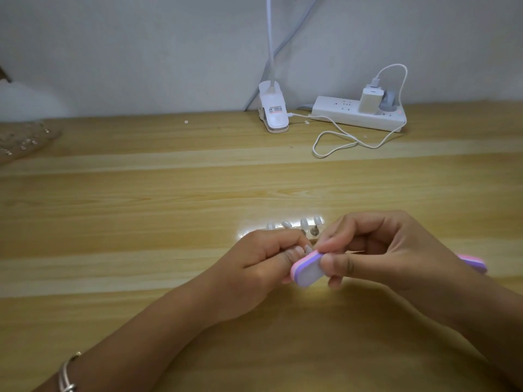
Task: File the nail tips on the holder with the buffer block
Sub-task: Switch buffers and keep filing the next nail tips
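Right hand [376,250] pinches the buffer block [307,268] mid-length; left hand [263,261] pinches a nail tip [308,248] — light, brittle, slippery — near table's front edge.

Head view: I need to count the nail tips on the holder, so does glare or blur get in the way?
In the head view, white glare on the table washes out the clear holder and its nail tips, so their count is unsure; the left hand, pinching a nail tip, and the right hand, gripping the buffer block, look slightly soft.
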### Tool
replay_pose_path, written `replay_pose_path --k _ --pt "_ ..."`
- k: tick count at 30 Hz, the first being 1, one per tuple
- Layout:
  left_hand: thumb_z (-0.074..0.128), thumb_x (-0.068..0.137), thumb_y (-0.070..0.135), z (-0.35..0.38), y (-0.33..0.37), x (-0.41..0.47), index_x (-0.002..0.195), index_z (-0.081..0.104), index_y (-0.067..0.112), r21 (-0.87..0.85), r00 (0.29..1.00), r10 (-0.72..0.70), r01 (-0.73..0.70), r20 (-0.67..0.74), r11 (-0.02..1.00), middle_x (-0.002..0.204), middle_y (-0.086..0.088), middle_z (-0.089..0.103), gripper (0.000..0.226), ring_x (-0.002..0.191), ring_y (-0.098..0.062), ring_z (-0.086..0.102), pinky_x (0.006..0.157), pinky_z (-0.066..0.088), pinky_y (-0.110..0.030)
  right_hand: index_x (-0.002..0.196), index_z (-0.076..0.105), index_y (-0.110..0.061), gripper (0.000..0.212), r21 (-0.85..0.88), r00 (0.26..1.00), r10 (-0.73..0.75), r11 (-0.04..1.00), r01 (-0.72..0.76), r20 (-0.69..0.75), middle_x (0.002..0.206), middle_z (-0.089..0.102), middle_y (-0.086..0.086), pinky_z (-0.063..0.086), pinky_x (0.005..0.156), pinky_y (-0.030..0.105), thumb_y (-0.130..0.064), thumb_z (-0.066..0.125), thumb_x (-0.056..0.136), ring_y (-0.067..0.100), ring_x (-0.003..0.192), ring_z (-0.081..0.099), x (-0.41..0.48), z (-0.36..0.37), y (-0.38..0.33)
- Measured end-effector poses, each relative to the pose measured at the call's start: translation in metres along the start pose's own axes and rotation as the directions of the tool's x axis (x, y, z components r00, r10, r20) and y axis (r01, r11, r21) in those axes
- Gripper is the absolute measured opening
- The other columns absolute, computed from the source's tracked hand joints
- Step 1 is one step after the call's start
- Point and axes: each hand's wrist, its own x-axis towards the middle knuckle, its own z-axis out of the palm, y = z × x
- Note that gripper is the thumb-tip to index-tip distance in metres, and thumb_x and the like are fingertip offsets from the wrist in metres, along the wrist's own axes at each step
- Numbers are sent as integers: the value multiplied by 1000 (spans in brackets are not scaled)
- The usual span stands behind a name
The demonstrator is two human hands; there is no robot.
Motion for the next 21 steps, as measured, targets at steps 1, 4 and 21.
replay_pose_path --k 1,4,21 --pt "45 97 12 0 0 0 78 59 7 -4 1000 1 -1 -1 1000 69 2 48 24 61 -7 40 58 33 -14 74 78 -15 17 -11 1000 -11 1000 11 -12 86 74 14 57 64 25 -7 90 65 24 68 70 0 -1 -1" --pt "43 97 10 1 1 1 77 58 11 -25 1000 1 -1 14 1000 67 4 47 25 60 -7 40 58 33 -14 75 78 -12 15 -1 997 -1 1000 1 -73 85 75 15 57 63 24 -14 84 61 23 64 70 -1 -8 -6" --pt "55 93 33 -3 -2 -1 86 69 21 145 996 84 -81 -16 986 68 6 55 20 60 -21 47 53 37 -37 77 77 -12 14 -74 998 8 997 -12 -65 82 75 18 56 62 23 -20 82 66 22 62 69 -5 -10 -6"
